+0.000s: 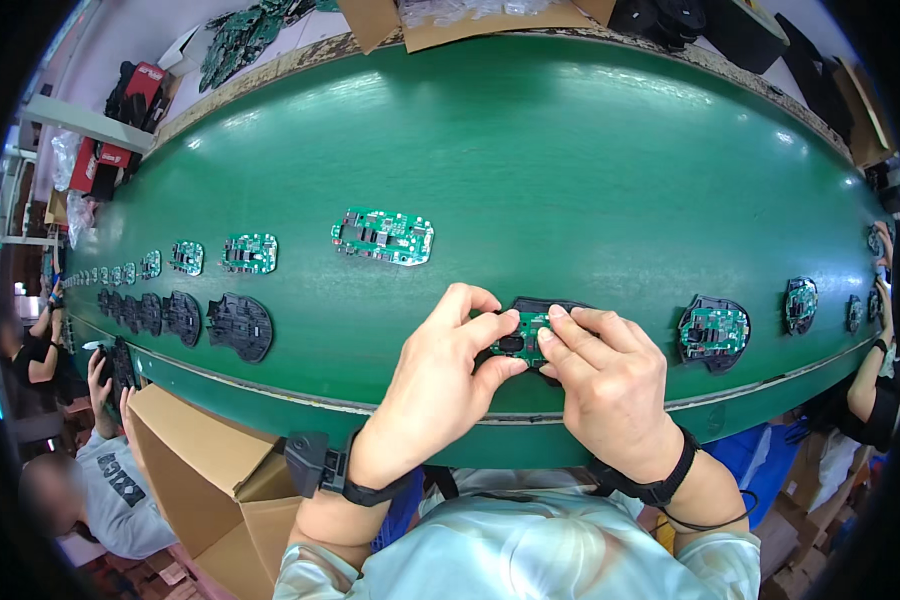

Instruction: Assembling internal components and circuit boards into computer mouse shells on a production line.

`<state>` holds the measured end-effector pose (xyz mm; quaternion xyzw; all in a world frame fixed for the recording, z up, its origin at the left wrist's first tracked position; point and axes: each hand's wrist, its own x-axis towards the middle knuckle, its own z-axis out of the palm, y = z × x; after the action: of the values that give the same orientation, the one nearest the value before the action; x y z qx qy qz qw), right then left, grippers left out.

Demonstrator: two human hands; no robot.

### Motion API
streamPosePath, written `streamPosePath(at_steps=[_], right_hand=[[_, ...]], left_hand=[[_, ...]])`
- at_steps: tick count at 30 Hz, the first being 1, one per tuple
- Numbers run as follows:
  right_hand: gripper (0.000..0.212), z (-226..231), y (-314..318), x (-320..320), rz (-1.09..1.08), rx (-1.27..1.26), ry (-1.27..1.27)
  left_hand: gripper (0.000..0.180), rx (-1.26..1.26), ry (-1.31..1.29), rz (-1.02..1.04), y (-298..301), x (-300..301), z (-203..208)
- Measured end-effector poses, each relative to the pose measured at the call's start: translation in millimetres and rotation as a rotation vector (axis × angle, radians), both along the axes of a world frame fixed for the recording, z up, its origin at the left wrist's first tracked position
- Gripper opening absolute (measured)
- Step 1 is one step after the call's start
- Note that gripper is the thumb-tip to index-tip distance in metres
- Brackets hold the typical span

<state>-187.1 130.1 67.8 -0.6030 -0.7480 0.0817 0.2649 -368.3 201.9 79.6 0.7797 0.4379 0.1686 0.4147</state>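
Observation:
A green circuit board (526, 343) lies over a black plastic mouse base (548, 303), whose rim shows above and below the board. At its left end, my left hand (440, 365) pinches the board between thumb and fingers. My right hand (615, 380) presses bunched fingertips onto the board's right part and grips the assembly's edge. Much of both parts is covered by my fingers, so how fully the board is seated cannot be seen. Beyond my hands, a loose circuit board (383, 237) rests flat on the green belt (530, 140).
Leftward run a row of circuit boards (249, 253) and a nearer row of black bases (239, 326). On the right are bases with boards in them (714, 333). An open cardboard box (205, 470) stands at the near left. Other people work at both ends.

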Motion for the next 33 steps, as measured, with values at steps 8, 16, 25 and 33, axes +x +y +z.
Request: streamPosePath(at_steps=[8,16,25,33], right_hand=[[0.034,-4,-6,1,-0.043,0.027,-0.014],[0.032,0,-8,-10,-0.066,0.030,-0.005],[0.031,-1,0,-3,-0.031,0.004,0.024],[0.032,-1,0,6,-0.035,-0.030,0.121]], left_hand=[[0.037,0.204,0.178,-0.167,8,10,10],[0.036,0.213,0.235,-0.235,12,4,17],[0.036,0.200,0.186,-0.241,8,1,6],[0.038,0.444,0.037,-0.204,0,5,3]])
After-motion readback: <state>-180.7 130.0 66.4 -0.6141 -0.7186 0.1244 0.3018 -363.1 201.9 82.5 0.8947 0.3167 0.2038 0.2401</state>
